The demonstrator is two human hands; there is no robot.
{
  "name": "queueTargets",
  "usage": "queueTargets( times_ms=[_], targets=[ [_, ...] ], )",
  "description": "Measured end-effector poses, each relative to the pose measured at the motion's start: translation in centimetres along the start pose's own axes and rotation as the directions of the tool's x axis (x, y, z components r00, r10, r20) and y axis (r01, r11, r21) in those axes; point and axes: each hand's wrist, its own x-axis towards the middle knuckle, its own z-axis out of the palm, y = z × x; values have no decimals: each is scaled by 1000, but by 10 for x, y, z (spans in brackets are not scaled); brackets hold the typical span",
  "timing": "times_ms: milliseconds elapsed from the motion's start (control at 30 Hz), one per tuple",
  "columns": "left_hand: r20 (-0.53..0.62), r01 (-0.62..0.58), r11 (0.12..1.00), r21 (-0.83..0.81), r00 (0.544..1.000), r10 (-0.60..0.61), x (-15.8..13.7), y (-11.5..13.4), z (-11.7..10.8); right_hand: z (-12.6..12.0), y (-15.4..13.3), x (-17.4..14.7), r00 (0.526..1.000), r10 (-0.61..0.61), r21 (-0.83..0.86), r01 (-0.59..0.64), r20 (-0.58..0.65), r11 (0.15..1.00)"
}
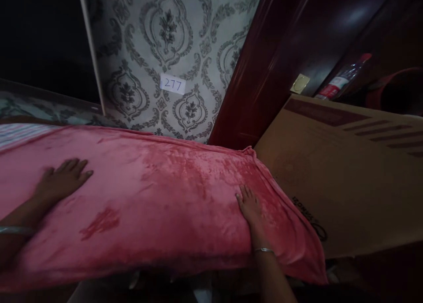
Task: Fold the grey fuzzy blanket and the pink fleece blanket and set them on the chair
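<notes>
Pink cloth (185, 197): left hand (64, 177), right hand (250, 204) spread open toward opposite ends, gripping nothing! Smoothing evenly outward should work best.

Behind the left hand (64, 178), the bare forearm (24, 212) wears a smooth, pale greenish-white bangle (16, 230). Behind the right hand (250, 204) I see a slimmer silvery bracelet (263, 250), its narrow band catching a little light, that arm (274, 272) bare too.
</notes>
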Motion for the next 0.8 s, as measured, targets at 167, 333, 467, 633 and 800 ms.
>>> queueTargets(
  times_ms=[167,333,467,633,800],
  targets=[
    [73,185,968,172,977,-200,-3,10,-6,-1,-2,-4,999,16,-29,-17,-38,999],
    [111,293,952,93,947,-302,-3,11,-5,-5,-5,-7,999,20,-47,-22,-45,999],
    [151,268,959,95,948,-280,-5,7,-3,1,0,-8,998,-15,-47,13,-59,999],
    [203,190,977,99,957,-206,-9,2,0,32,21,6,992,-63,23,66,-110,998],
    [178,173,980,95,966,-187,-13,-6,7,63,42,24,969,-139,111,164,-202,980]
  ],
)
